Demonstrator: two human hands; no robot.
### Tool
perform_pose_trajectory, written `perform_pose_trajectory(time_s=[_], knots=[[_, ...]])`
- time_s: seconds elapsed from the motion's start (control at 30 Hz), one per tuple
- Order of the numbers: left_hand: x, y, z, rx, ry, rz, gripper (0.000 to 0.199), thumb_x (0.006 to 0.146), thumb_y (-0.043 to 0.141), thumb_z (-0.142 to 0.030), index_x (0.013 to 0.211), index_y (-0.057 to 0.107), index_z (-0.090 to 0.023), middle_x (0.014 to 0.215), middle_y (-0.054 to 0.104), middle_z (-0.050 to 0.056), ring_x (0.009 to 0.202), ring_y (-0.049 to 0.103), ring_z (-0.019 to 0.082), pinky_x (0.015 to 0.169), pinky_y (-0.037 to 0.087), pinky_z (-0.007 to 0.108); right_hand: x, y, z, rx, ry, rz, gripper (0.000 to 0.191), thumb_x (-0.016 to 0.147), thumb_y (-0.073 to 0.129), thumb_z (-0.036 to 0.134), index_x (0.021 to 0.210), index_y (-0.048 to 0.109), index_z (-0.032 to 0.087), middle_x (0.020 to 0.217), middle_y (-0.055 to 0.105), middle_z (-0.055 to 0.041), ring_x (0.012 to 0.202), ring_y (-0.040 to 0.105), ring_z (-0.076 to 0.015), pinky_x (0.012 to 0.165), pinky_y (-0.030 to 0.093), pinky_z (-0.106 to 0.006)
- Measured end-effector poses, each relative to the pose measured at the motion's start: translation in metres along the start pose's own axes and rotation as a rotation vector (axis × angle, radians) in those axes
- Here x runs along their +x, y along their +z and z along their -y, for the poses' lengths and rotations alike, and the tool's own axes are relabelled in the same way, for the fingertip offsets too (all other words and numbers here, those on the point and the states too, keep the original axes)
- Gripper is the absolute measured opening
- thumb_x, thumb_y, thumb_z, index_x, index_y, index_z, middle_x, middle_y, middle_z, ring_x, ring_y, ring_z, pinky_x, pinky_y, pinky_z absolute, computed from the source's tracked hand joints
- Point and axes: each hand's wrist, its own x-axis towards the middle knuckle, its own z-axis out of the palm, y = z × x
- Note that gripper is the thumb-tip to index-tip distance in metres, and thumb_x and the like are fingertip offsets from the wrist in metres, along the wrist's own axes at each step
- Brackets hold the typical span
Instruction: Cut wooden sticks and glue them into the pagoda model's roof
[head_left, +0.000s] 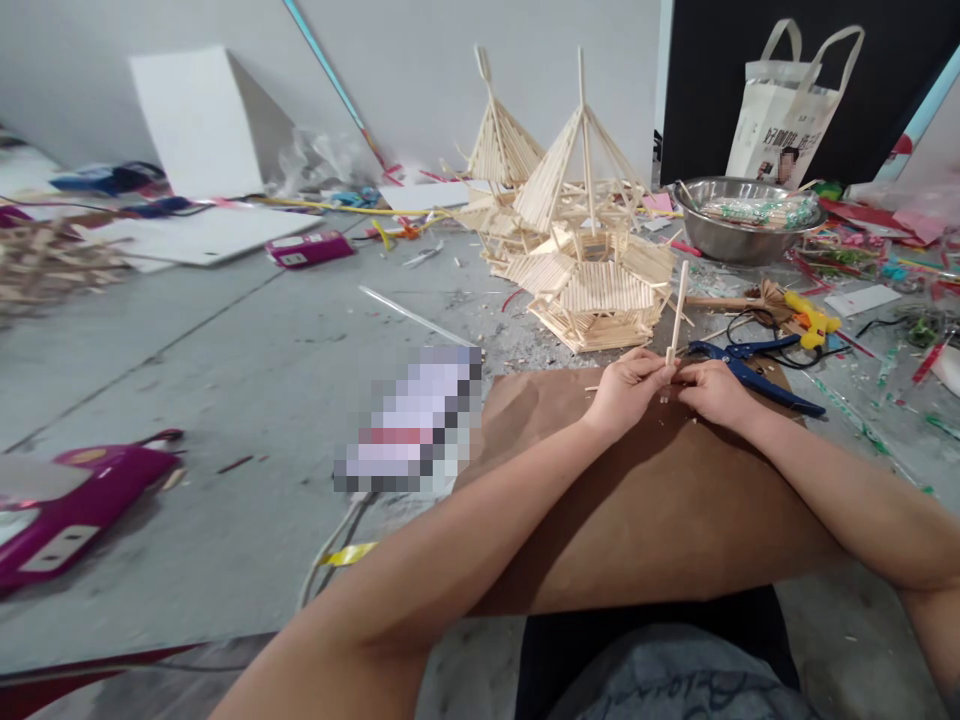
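The left hand (pixel 628 388) pinches a small group of pale, slender wooden sticks (pixel 679 310) upright above the brown sheet (pixel 637 500); the right hand (pixel 711 388) has its fingers curled at their base, though whether it grips them I cannot tell. The longest stick rises well above the fingers, so a loose pinch could let it tilt or slip. A forward reach could knock the many-sided pale stick model (pixel 607 290), and the blue-handled cutting tool (pixel 772 385) beside the right hand could snag a wrist.

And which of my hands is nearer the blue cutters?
Your right: the right hand is just beside the blue cutters, on their left; the left hand is farther left, beyond the upright stick.
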Motion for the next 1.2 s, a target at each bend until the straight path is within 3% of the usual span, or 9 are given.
perform_pose_trajectory(time_s=[0.33,0.43,0.53,0.67,0.8,0.93,1.07,1.13,1.2], knots=[[-0.005,0.002,-0.008,0.177,0.042,-0.038,0.025,0.080,0.049,-0.031,0.072,0.066,-0.015,0.072,0.063,0.003,0.070,0.057,0.012,0.067,0.045,0.022,-0.001,0.006,0.000,-0.129,-0.020,0.014,0.023,0.075,0.049,0.021,0.077,0.071,0.016,0.074,0.069,-0.0052,0.070,0.060,-0.0155,0.067,0.041,-0.024],[-0.006,-0.002,-0.012,0.135,-0.015,-0.019,0.027,0.082,0.045,-0.034,0.081,0.065,-0.015,0.072,0.065,0.003,0.069,0.058,0.012,0.066,0.045,0.021,-0.001,-0.012,0.006,-0.275,0.006,0.028,0.024,0.079,0.047,0.027,0.087,0.069,0.019,0.086,0.069,-0.0054,0.077,0.060,-0.0165,0.068,0.040,-0.025],[-0.006,-0.007,-0.013,0.088,-0.081,-0.031,0.029,0.081,0.044,-0.036,0.078,0.063,-0.014,0.070,0.065,0.003,0.067,0.060,0.013,0.064,0.046,0.021,-0.004,-0.049,0.011,-0.531,0.180,-0.011,0.031,0.078,0.048,0.044,0.092,0.065,0.023,0.089,0.068,-0.0040,0.078,0.059,-0.0182,0.063,0.039,-0.027],[-0.003,-0.010,-0.011,0.038,-0.154,-0.048,0.029,0.078,0.046,-0.039,0.073,0.060,-0.014,0.064,0.064,0.003,0.060,0.061,0.013,0.057,0.047,0.021,-0.011,-0.087,0.009,-0.884,0.487,0.230,0.033,0.069,0.055,0.053,0.080,0.062,0.023,0.089,0.066,-0.0055,0.083,0.059,-0.0248,0.058,0.037,-0.030],[-0.003,-0.009,-0.012,-0.001,-0.172,-0.030,0.027,0.077,0.047,-0.039,0.075,0.059,-0.015,0.064,0.064,0.003,0.059,0.061,0.013,0.055,0.048,0.021,-0.013,-0.086,0.003,-0.965,0.583,0.437,0.027,0.067,0.058,0.043,0.080,0.062,0.021,0.094,0.065,-0.0094,0.085,0.059,-0.0286,0.059,0.039,-0.033],[-0.003,-0.010,-0.015,-0.014,-0.167,-0.034,0.027,0.077,0.048,-0.039,0.073,0.059,-0.015,0.065,0.063,0.003,0.059,0.061,0.013,0.056,0.049,0.022,-0.010,-0.078,-0.003,-0.937,0.536,0.376,0.015,0.068,0.055,0.027,0.078,0.063,0.019,0.091,0.064,-0.0128,0.084,0.059,-0.0297,0.059,0.039,-0.034],[-0.003,-0.013,-0.017,-0.004,-0.152,-0.027,0.028,0.077,0.047,-0.039,0.072,0.060,-0.015,0.065,0.064,0.003,0.059,0.061,0.012,0.058,0.048,0.021,-0.007,-0.086,-0.007,-0.804,0.505,0.274,0.016,0.067,0.054,0.032,0.077,0.059,0.022,0.078,0.064,-0.0067,0.072,0.059,-0.0236,0.056,0.038,-0.030],[-0.002,-0.015,-0.017,0.035,-0.136,-0.039,0.028,0.078,0.047,-0.039,0.073,0.061,-0.015,0.063,0.064,0.002,0.060,0.061,0.012,0.057,0.047,0.020,-0.008,-0.094,-0.006,-0.734,0.497,0.172,0.022,0.066,0.055,0.036,0.083,0.057,0.022,0.077,0.064,-0.0043,0.068,0.059,-0.0215,0.055,0.038,-0.029],[-0.002,-0.015,-0.018,0.063,-0.115,-0.054,0.027,0.078,0.047,-0.038,0.076,0.062,-0.015,0.064,0.064,0.001,0.059,0.061,0.012,0.056,0.046,0.019,-0.011,-0.102,-0.004,-0.648,0.465,-0.032,0.032,0.064,0.057,0.038,0.091,0.055,0.021,0.080,0.064,-0.0043,0.069,0.059,-0.0209,0.056,0.039,-0.028]])
